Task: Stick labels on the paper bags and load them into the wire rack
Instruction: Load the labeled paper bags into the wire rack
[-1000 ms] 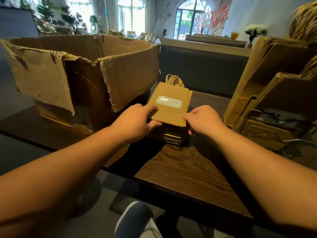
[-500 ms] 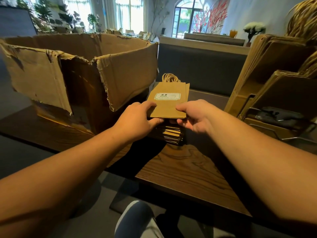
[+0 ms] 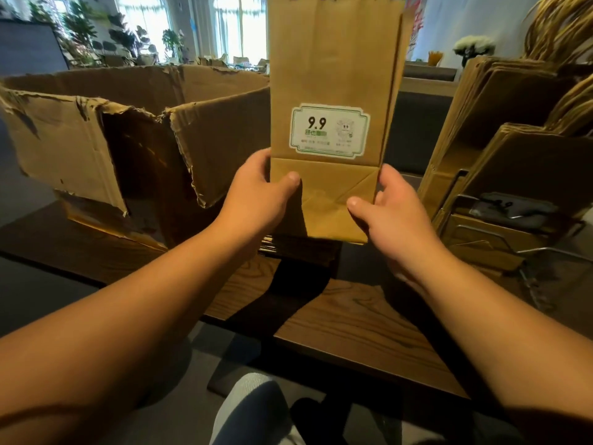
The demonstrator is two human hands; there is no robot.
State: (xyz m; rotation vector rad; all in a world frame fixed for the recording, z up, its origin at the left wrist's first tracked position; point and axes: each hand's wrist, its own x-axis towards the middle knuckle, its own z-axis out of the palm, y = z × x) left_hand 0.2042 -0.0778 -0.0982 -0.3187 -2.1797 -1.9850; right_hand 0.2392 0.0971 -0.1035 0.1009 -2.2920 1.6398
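Both hands hold one flat brown bag up in the air, standing tall in front of the camera. The left hand grips the bag's lower left edge, with its thumb pressed on the front and the other fingers hidden behind the paper. The right hand grips the lower right edge the same way — thumb on the front, fingers behind. The bag's folded bottom sits between the two thumbs, and its top runs out of the picture.

A white label with a green border is stuck on the front of the bag, just above the fold. It reads "9.9" in big dark numbers; the small print under that is too blurry to read.

Below the bag, a dark stack lies on the wooden table, partly hidden by the bag and the hands — its edges look like more flat bags, but it is hard to tell.

On the left of the table stands a big torn box with its flaps open. On the right is the wire rack, with brown bags leaning upright in it and their string handles sticking up at the top.
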